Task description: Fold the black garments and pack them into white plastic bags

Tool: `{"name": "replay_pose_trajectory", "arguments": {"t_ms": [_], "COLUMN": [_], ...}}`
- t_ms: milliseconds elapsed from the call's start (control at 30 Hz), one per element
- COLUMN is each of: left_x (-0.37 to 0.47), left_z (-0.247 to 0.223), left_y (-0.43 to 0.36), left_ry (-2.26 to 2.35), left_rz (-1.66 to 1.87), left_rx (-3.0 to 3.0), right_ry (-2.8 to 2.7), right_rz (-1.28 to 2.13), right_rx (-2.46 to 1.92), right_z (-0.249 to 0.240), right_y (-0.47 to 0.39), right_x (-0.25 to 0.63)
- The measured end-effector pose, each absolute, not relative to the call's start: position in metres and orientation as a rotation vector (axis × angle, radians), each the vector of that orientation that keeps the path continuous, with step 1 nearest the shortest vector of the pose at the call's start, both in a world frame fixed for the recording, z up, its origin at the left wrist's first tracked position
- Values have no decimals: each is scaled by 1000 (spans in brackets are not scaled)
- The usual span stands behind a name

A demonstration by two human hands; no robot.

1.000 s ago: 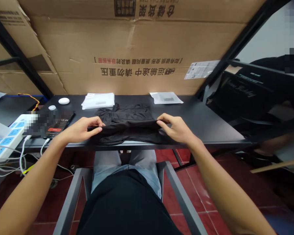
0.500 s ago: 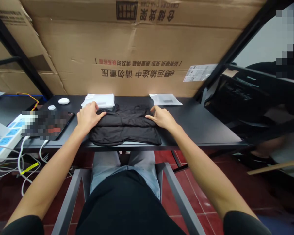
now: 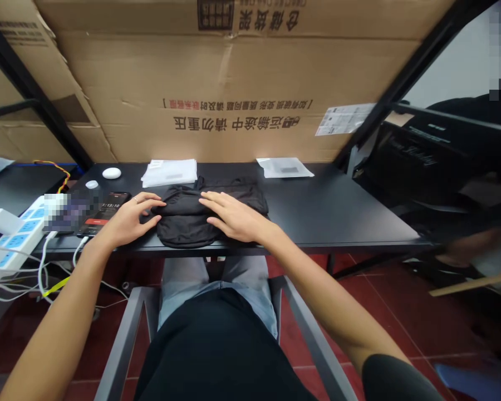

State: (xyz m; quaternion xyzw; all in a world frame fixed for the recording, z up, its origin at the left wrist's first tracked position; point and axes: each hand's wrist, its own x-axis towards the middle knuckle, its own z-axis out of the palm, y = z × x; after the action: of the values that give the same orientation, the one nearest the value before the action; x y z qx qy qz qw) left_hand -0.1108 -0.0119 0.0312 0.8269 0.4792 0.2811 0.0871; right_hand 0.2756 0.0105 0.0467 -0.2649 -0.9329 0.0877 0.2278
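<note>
Black desk (image 3: 338,211), folded black garment (image 3: 192,214), both hands flat on it

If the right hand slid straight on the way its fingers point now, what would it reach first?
The right hand lies flat on the black garment, fingers pointing left and slightly away. Going on, it would probably meet the left hand's fingertips at the garment's left edge first.

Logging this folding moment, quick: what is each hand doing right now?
Left hand: open, fingers on the left edge of the black garment.
Right hand: open, flat on the garment.
</note>
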Motion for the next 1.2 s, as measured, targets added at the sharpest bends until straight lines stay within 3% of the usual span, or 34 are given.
{"name": "replay_pose_trajectory", "arguments": {"t_ms": [333,600,767,933,1067,1200], "left_x": [-93,-28,26,71,89,85], "left_z": [28,70,83,66,47,38], "left_y": [-13,-7,4,12,14,15], "left_ry": [1580,1638,1435,1351,1365,1292], "left_rz": [992,1288,1260,1049,908,1023], "left_rx": [2453,2487,2610,2689,2669,2555], "right_ry": [-2595,-2577,-2380,-2074,-2073,-2192], "right_rz": [276,315,301,227,201,200], "right_rx": [-834,-860,-882,-973,-923,-905], "right_z": [8,17,29,43,46,37], "right_y": [10,-1,-7,-7,-6,-3], "right_x": [248,255,281,311,321,320]}}
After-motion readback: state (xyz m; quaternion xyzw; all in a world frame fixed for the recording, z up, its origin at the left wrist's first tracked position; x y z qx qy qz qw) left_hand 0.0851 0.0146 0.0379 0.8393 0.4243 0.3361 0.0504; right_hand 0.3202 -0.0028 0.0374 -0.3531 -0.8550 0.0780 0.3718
